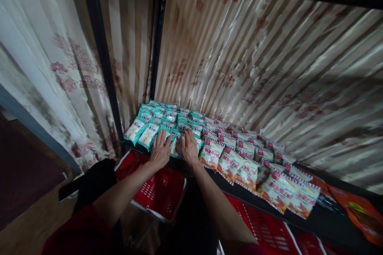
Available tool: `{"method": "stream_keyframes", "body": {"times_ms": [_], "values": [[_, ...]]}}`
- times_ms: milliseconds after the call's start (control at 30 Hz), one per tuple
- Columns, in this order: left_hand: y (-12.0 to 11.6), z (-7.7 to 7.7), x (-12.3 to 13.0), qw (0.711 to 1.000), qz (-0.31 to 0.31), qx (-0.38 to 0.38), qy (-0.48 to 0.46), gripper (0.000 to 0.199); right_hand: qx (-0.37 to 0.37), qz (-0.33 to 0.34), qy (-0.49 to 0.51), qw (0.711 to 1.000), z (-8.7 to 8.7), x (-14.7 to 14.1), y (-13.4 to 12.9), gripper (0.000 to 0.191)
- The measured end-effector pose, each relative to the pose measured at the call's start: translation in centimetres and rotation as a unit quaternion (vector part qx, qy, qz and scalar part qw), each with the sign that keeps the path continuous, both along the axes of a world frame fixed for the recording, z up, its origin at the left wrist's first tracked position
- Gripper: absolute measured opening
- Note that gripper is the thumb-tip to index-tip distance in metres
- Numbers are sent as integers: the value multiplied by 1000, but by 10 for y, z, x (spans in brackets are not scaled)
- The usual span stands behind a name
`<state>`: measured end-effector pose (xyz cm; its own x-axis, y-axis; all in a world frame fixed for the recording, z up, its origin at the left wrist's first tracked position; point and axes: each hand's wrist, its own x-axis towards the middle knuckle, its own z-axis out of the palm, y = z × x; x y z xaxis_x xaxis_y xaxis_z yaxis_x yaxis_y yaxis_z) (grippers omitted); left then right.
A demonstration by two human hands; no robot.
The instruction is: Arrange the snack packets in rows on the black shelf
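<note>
Rows of teal-and-white snack bags lie on the left part of a black shelf. My left hand rests palm down on a bag in the front row, its fingers stretched out. On the front-row bags a little to the right lies my right hand, fingers also extended. Between the two hands part of a teal bag shows; the bags under the palms are partly covered. Neither hand visibly grasps a bag. Just right of my right hand begin white snack bags with red print and striped edges.
Below the shelf front stand red plastic baskets. Orange packages lie at the shelf's right end. A dark upright post rises at the left. Pleated patterned curtains hang behind and beside the shelf.
</note>
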<state>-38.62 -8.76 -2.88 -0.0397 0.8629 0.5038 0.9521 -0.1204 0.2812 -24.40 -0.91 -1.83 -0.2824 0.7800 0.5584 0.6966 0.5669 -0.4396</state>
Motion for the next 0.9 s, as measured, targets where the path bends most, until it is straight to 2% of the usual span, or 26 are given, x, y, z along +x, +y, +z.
{"method": "stream_keyframes", "body": {"times_ms": [200,367,600,767,900], "values": [[4,1,-12,1000,2,-2,-4,49,-9,-9,23,1000,0,-10,2,51],[12,10,-11,1000,-15,-3,-6,49,-13,-1,9,1000,3,-9,9,49],[32,29,14,998,-60,14,-8,44,1,12,-6,1000,12,-5,27,45],[59,32,40,997,-68,-26,-19,45,8,20,-19,1000,15,3,39,43],[78,33,54,998,-49,-21,-24,47,9,32,-35,999,13,15,54,39]]}}
